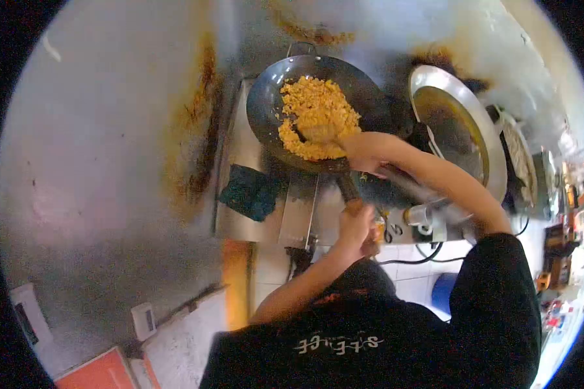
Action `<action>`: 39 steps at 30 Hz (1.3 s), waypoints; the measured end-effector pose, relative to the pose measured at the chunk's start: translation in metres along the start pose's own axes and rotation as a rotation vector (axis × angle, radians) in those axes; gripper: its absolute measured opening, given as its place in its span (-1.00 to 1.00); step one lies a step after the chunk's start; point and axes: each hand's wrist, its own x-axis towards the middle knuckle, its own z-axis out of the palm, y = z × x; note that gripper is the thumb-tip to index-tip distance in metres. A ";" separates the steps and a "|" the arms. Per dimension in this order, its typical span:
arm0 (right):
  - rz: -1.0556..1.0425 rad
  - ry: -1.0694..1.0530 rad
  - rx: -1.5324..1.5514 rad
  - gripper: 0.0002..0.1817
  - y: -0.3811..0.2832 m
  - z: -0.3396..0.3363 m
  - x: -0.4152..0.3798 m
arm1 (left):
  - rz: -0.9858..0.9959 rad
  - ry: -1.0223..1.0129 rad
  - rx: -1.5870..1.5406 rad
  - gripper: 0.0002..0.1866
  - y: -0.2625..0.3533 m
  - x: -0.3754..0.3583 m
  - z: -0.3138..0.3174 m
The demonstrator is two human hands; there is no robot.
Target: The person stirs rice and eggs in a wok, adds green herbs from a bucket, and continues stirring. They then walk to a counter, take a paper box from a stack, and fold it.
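A dark wok (266,107) stands on the stove, with crumbly yellow-orange food (318,100) that looks like fried rice spread in it. My left hand (357,227) is wrapped around the wok handle (348,187), at the wok's near side. Over the near right rim, my right hand (365,150) is closed on a cooking spatula. The spatula head (319,133) is smeared by motion and sits in the food, so its exact shape is hard to make out. My right forearm covers part of the wok's right side.
A dark cloth (250,192) lies on the steel counter left of the handle. On the right stands a wide metal pan (496,149) with brownish liquid. A clear jar or cup (416,215) and black cables (428,258) are near the counter's front edge. A stained wall (110,129) rises at left.
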 end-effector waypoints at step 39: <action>0.148 0.190 0.640 -0.79 0.066 -0.026 -0.037 | 0.136 -0.052 0.050 -0.82 -0.012 0.004 0.006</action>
